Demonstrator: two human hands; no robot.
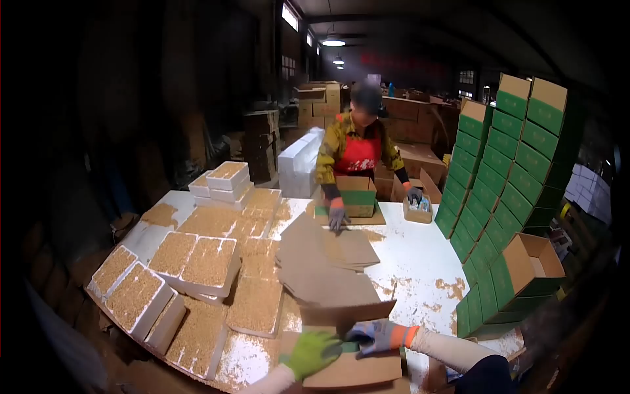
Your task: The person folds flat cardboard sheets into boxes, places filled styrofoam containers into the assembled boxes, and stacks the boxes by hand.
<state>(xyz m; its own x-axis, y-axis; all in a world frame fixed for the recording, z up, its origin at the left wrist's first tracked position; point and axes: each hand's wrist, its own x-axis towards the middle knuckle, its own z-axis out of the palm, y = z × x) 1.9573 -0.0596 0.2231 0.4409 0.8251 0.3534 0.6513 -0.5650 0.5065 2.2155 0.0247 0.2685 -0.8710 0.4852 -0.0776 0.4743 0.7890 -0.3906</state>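
Nearest me, at the near edge of the bench point(400, 240), sits an open carton point(357, 374), one flap folded out my way, another standing on the far side, a bit of green showing b/w. To do this well, I'd work both sides evenly so it doesn't skid, hold the flaps wide so nothing snags, & keep loose crumbs out. My L hand point(315, 354), green glove, comes in from lower left, back up, fingers pointing right over the carton's mouth. My R hand point(377, 336), grey glove w/ orange cuff, reaches in from the right, knuckles up, fingers bent down at the same opening. Can't tell if either has hold of anything: fingertips are blurred or hidden. Just beyond lie flat cdbd sheets point(321, 259); along the left edge, white foam trays point(138, 299) full of brown crumbs. Toward the right edge an open green box point(528, 266) tops a low pile, w/ tall stacks of green boxes point(489, 184) behind. At the far edge a co-worker point(359, 154) in a red apron has one gloved hand at the sheets, the other over a small box point(418, 215).
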